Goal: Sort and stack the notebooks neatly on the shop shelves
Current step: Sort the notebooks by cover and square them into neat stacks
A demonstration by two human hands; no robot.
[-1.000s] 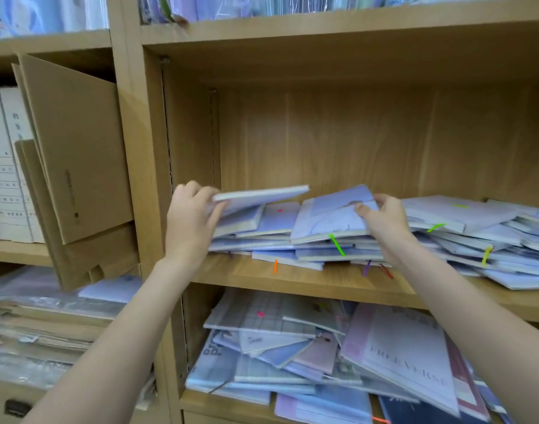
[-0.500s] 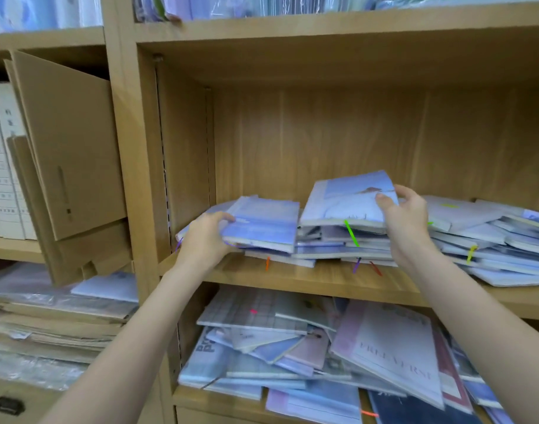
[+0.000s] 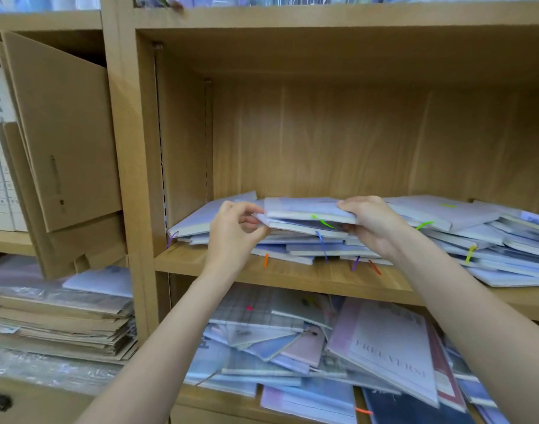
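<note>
A messy heap of pale blue and lilac notebooks (image 3: 317, 249) with coloured ribbon markers lies on the middle wooden shelf (image 3: 292, 275). My left hand (image 3: 234, 234) pinches the left end of a small stack of two notebooks (image 3: 305, 214) on top of the heap. My right hand (image 3: 375, 224) grips the right end of that same stack, thumb on top. One notebook (image 3: 191, 221) lies flat at the far left of the shelf. More notebooks (image 3: 476, 228) spread out to the right.
The shelf below holds a jumble of notebooks, among them a large pink and white one (image 3: 390, 353). In the left bay, brown cardboard folders (image 3: 60, 133) lean over stacked paper packs (image 3: 57, 322). A wooden upright (image 3: 127, 179) divides the bays.
My left hand let go of the left notebook and moved right to the stack in my right hand. Both hands now hold that stack, lower on the heap.
</note>
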